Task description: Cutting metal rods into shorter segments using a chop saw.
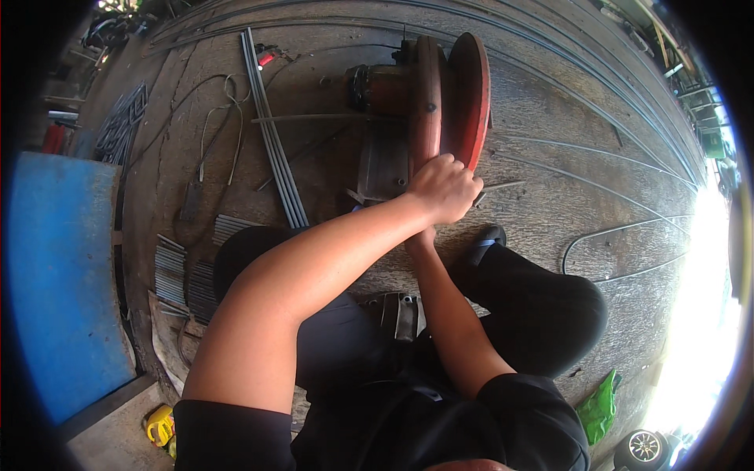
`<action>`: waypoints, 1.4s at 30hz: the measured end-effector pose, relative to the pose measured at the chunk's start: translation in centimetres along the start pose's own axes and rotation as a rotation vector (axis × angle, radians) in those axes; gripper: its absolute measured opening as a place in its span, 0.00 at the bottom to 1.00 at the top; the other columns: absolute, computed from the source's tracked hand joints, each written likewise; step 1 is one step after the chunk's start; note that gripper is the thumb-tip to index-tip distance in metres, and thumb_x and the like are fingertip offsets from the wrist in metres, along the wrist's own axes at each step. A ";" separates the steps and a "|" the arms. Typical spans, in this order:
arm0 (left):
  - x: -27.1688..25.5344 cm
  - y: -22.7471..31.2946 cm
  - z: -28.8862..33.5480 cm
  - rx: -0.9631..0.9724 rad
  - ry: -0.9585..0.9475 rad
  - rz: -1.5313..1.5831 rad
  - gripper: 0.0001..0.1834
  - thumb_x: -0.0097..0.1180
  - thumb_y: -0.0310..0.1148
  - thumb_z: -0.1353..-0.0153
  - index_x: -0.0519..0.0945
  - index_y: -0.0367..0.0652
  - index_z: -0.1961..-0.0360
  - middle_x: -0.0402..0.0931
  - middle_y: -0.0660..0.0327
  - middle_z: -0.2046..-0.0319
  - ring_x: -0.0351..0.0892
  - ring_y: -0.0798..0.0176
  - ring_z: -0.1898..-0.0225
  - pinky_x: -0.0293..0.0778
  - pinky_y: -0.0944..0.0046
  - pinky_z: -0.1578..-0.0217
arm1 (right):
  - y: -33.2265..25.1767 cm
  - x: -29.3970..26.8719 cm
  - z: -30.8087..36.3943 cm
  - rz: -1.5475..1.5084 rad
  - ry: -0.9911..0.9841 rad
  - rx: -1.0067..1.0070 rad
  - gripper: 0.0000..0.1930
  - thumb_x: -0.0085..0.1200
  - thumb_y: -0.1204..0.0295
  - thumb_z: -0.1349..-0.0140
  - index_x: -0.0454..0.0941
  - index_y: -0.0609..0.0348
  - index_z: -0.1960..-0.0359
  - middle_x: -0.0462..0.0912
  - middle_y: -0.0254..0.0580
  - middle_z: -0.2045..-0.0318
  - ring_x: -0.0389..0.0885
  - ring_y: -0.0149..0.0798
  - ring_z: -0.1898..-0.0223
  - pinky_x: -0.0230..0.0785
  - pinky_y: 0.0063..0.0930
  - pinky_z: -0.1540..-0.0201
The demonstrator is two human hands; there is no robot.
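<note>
A cut-off saw (pixel 425 102) with a red guard and a large round disc or cover stands on the wooden floor in front of me. My left hand (pixel 446 187) is closed in a fist at the near end of the guard, gripping the saw there; the part inside the fingers is hidden. Just below it, my right hand (pixel 422 237) shows only at the wrist, its fingers covered by the left hand and forearm. A thin rod (pixel 314 118) reaches the saw from the left. To the right of my fist, a short rod end (pixel 503 187) sticks out near the saw's base.
Long grey rods (pixel 271 125) lie in a bundle left of the saw. Several short cut rods (pixel 170 275) are stacked by my left knee. More long rods (pixel 581 67) curve along the far right. A blue panel (pixel 67 275) stands at left; a green bag (pixel 600 408) lies at lower right.
</note>
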State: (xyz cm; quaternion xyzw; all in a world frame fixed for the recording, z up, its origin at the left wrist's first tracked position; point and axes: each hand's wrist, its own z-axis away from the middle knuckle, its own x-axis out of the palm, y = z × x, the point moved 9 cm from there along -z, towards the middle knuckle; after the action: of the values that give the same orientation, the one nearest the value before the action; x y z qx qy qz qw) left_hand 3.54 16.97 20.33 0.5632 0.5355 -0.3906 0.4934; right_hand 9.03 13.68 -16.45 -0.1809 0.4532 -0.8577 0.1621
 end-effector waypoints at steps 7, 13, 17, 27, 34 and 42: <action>0.3 -1.4 2.1 -0.039 -0.035 0.016 0.05 0.51 0.31 0.49 0.79 0.46 0.76 0.80 0.60 0.78 0.81 0.61 0.71 0.69 0.62 0.64 | -8.3 5.5 7.6 0.906 -0.095 0.003 0.27 0.52 0.55 0.37 0.69 0.57 0.42 0.77 0.46 0.47 0.75 0.42 0.48 0.65 0.37 0.45; 0.3 -1.2 1.6 -0.032 -0.042 0.009 0.05 0.53 0.34 0.48 0.78 0.47 0.76 0.79 0.61 0.78 0.80 0.61 0.70 0.68 0.61 0.64 | -8.3 5.0 7.6 0.872 -0.128 0.043 0.25 0.53 0.56 0.38 0.70 0.57 0.44 0.77 0.46 0.50 0.75 0.42 0.49 0.66 0.37 0.47; 0.7 -1.5 1.6 -0.046 -0.075 -0.015 0.06 0.56 0.37 0.48 0.77 0.47 0.75 0.78 0.63 0.77 0.79 0.62 0.69 0.68 0.61 0.64 | -7.9 4.9 7.1 0.834 -0.147 0.071 0.24 0.54 0.57 0.39 0.71 0.57 0.45 0.78 0.47 0.51 0.76 0.42 0.51 0.67 0.36 0.49; 0.6 -1.7 1.7 -0.055 -0.033 0.015 0.06 0.56 0.36 0.49 0.78 0.47 0.76 0.78 0.63 0.78 0.79 0.62 0.70 0.68 0.61 0.65 | -7.2 4.5 5.4 0.754 -0.196 0.133 0.22 0.56 0.59 0.41 0.73 0.58 0.49 0.79 0.48 0.56 0.77 0.43 0.55 0.69 0.36 0.54; -0.1 -1.3 1.6 -0.017 0.065 0.010 0.04 0.55 0.34 0.50 0.77 0.47 0.78 0.77 0.64 0.80 0.79 0.62 0.73 0.68 0.62 0.67 | -5.9 7.1 3.7 0.678 -0.263 0.177 0.20 0.57 0.61 0.43 0.75 0.59 0.52 0.80 0.48 0.59 0.78 0.43 0.57 0.71 0.36 0.58; -7.0 -3.6 2.2 -0.197 0.536 0.196 0.21 0.63 0.29 0.57 0.76 0.40 0.58 0.72 0.52 0.56 0.70 0.50 0.49 0.66 0.53 0.50 | -4.3 7.5 1.2 0.582 -0.287 0.260 0.18 0.59 0.63 0.44 0.76 0.59 0.55 0.81 0.49 0.62 0.79 0.44 0.60 0.73 0.36 0.61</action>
State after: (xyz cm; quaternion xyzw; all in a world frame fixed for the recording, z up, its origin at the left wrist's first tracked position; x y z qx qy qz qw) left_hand -0.65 13.07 26.18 0.6448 0.6251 -0.1247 0.4219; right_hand 2.45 11.78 -11.02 -0.1405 0.3452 -0.7919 0.4837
